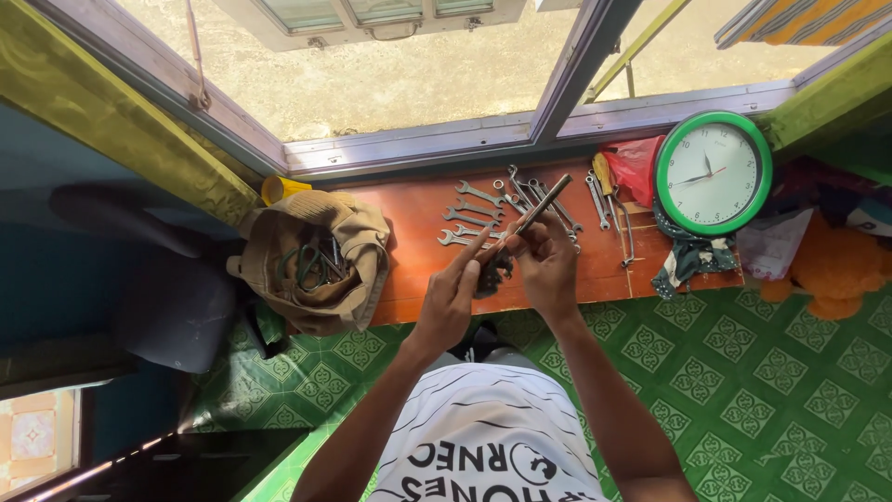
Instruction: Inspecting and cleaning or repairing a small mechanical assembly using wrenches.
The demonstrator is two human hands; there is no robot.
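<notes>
While both hands' fingers were clamped on a slim dark rod (pixel 544 204), a green-rimmed round clock (pixel 713 173) lay at the counter's (pixel 409 270) right end

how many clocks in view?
1. A round wall clock with a green rim and white face lies flat at the right end of the orange board, beside the red bag and right of the wrenches. None hidden that I can tell.

Green patterned floor (pixel 762 390), sunlit window (pixel 390 84)
</notes>
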